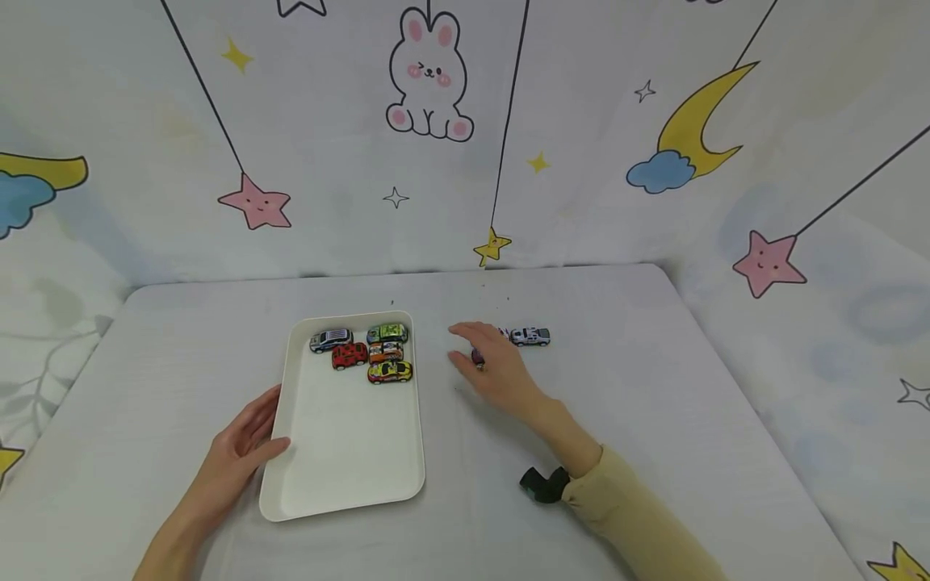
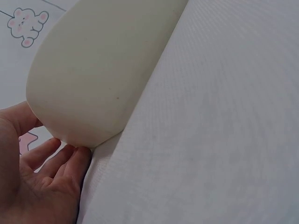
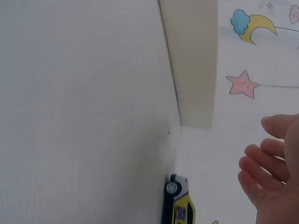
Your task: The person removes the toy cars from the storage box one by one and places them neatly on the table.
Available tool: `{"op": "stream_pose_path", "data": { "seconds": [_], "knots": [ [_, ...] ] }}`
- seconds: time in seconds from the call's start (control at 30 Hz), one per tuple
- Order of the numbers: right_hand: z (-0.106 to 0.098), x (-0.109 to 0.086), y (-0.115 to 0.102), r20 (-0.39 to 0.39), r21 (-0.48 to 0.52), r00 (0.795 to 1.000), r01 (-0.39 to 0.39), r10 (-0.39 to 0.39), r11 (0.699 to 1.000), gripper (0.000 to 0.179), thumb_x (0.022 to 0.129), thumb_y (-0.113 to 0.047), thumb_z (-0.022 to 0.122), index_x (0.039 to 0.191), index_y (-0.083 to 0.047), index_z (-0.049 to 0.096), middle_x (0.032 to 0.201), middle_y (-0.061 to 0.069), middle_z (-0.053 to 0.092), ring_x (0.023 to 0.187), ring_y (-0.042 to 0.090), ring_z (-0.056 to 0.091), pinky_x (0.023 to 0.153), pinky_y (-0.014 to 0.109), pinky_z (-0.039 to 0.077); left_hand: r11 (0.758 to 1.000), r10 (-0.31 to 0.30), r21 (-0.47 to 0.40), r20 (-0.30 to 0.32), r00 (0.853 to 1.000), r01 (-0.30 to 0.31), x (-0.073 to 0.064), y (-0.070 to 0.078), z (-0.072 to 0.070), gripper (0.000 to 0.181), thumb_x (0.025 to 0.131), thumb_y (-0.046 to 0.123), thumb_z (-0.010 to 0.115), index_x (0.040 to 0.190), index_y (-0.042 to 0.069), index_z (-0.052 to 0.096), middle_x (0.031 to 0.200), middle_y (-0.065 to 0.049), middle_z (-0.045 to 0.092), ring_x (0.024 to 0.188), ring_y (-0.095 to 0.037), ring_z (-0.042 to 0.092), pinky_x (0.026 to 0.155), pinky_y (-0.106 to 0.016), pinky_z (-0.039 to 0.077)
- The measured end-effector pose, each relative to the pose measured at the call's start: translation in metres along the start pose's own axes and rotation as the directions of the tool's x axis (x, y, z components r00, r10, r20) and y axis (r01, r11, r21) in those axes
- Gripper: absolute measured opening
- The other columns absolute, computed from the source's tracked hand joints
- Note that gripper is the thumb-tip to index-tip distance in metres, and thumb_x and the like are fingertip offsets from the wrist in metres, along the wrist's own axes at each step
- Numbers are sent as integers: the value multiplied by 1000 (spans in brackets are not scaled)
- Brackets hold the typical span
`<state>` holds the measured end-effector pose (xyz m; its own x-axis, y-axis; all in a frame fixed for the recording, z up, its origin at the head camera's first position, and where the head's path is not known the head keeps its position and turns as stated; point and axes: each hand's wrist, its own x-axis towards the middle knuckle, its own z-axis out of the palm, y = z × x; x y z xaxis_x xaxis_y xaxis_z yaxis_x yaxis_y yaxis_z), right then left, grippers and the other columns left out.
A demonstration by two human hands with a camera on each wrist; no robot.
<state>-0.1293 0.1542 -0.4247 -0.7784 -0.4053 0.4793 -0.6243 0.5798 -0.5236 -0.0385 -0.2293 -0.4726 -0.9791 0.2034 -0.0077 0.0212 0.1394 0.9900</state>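
A white tray (image 1: 349, 452) lies on the table with several small toy cars in its far part, among them a red toy car (image 1: 350, 356) and a yellow toy car (image 1: 390, 371). My left hand (image 1: 240, 440) grips the tray's left side, thumb over the rim; the left wrist view shows the fingers (image 2: 70, 163) against its outer wall. To the right of the tray, my right hand (image 1: 501, 371) hovers with fingers apart, holding nothing. Beside it are a grey-white toy car (image 1: 530, 336) and a dark purple toy car (image 1: 476, 357), the latter partly hidden by the hand.
A white cloth covers the table (image 1: 617, 387). Behind it hangs a patterned backdrop (image 1: 327, 121) with a rabbit, stars and moons. A black object (image 1: 545, 485) sits at my right wrist. The right wrist view catches a yellow and dark car (image 3: 180, 205) near the tray's outer wall (image 3: 194, 70).
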Motion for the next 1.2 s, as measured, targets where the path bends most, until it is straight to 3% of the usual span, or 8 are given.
{"op": "stream_pose_path", "data": {
  "seconds": [0.23,0.43,0.57,0.8,1.2],
  "knots": [
    [27,9,-22,151,16,988,17,-19,1000,43,94,-22,71,131,-3,61,132,11,62,125,25,57,105,39,52,1000,-1,0,-3,1000,1,0,0,0,70,98,3,62,158,7,27,163,-6,30,133,16,38,103,-2,36],
    [44,17,-36,258,19,966,17,-21,1000,47,94,-24,71,135,-3,59,134,10,60,126,24,55,106,34,51,1000,-2,-14,-3,1000,2,-1,2,1,70,97,2,61,158,8,27,163,-4,30,132,17,38,103,-1,36],
    [52,21,-41,323,-34,946,26,-14,999,47,96,-25,69,137,-4,58,136,11,58,128,24,54,109,32,48,1000,-3,-11,-3,1000,3,-1,2,1,70,97,2,61,158,8,27,163,-2,31,132,17,38,102,-1,37],
    [59,28,-44,356,-104,934,72,-31,992,45,96,-21,69,136,-4,58,136,11,57,129,23,53,111,32,46,1000,-10,5,-6,1000,10,-1,2,1,70,98,4,61,158,9,26,163,-3,30,131,18,38,102,-1,37],
    [70,36,-42,411,-192,912,73,13,979,41,95,-14,68,135,-8,59,137,7,58,131,21,51,114,29,43,1000,-9,-12,-1,1000,9,-1,1,1,70,98,2,61,158,6,25,164,-6,28,133,16,38,103,-2,36]
  ]
}}
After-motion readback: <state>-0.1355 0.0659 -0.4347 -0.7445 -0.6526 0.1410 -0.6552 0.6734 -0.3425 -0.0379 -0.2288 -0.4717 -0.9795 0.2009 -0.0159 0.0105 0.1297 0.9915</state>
